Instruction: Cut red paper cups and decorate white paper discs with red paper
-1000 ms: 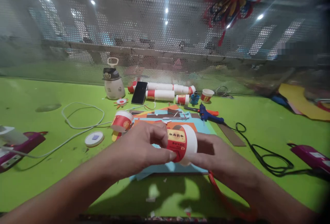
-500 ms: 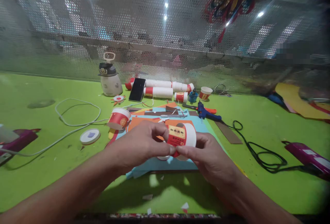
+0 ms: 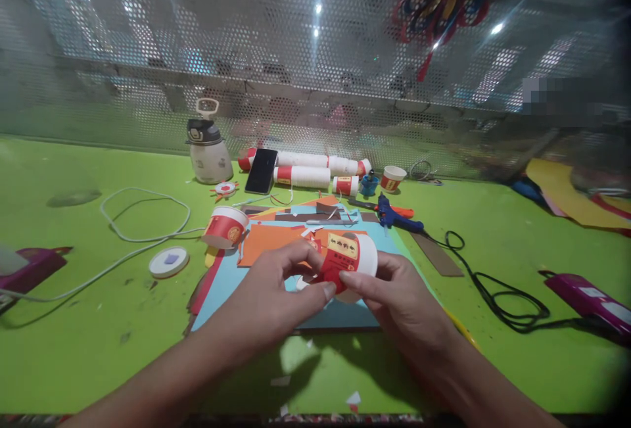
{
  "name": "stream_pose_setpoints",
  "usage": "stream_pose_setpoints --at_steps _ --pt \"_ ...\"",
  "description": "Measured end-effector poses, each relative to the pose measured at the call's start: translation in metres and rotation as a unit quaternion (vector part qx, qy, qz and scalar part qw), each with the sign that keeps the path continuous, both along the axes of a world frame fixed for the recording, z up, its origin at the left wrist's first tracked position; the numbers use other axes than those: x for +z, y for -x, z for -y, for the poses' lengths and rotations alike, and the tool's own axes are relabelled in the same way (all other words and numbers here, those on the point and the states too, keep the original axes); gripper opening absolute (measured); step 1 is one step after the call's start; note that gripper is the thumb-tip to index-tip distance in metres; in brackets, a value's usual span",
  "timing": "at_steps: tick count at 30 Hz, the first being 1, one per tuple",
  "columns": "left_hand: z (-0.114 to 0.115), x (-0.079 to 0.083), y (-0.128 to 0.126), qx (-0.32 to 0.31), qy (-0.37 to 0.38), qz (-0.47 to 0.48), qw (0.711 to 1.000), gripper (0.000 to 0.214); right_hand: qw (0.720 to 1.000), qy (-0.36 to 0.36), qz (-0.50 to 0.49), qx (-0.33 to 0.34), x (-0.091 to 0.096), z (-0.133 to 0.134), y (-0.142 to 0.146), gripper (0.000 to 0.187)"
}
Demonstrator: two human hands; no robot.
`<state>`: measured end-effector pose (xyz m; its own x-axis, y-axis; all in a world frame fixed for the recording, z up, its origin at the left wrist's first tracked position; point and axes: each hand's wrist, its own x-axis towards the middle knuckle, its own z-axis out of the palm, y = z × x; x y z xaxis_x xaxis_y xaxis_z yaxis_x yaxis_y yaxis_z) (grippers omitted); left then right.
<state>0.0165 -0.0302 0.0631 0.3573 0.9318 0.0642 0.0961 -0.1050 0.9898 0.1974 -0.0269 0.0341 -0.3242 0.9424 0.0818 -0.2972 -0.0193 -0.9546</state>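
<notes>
A red and white paper cup [image 3: 345, 258] lies on its side in the air above the papers, its white rim facing right. My right hand [image 3: 401, 290] is closed around the rim end, thumb pressed on the red wall. At the base end, my left hand [image 3: 288, 286] pinches the cup between thumb and curled fingers; the exact contact is partly hidden. Under both hands lie blue paper [image 3: 231, 290] and orange paper [image 3: 266, 244]. A white piece shows behind my left fingers, too covered to name. Another paper cup [image 3: 225, 227] rests tilted left of the papers.
A blue glue gun [image 3: 394, 214] lies right of the papers, its black cord running to a purple power strip [image 3: 586, 296]. Behind are a phone [image 3: 261, 171], stacked paper cups [image 3: 303, 176] and a water bottle [image 3: 210, 152]. A white lid [image 3: 169, 262] sits at left.
My left hand has shifted slightly left and down, its thumb moving away from the right thumb. The cup has turned a little in my right hand.
</notes>
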Motion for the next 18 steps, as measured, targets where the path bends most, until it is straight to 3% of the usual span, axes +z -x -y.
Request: stream_pose_setpoints --at_steps 5,10,18 --pt "0.01 -0.014 -0.01 0.036 0.045 0.109 0.992 0.018 0.999 0.009 -0.03 -0.004 0.002 0.002 0.002 0.007" --pt "0.016 -0.029 -0.023 0.091 0.087 0.23 0.965 0.019 0.999 0.011 -0.044 -0.014 0.004 0.005 0.004 0.003" --pt "0.023 -0.03 -0.035 0.127 0.063 0.279 0.95 0.012 0.998 0.013 -0.056 -0.021 0.0 0.006 0.006 0.011"
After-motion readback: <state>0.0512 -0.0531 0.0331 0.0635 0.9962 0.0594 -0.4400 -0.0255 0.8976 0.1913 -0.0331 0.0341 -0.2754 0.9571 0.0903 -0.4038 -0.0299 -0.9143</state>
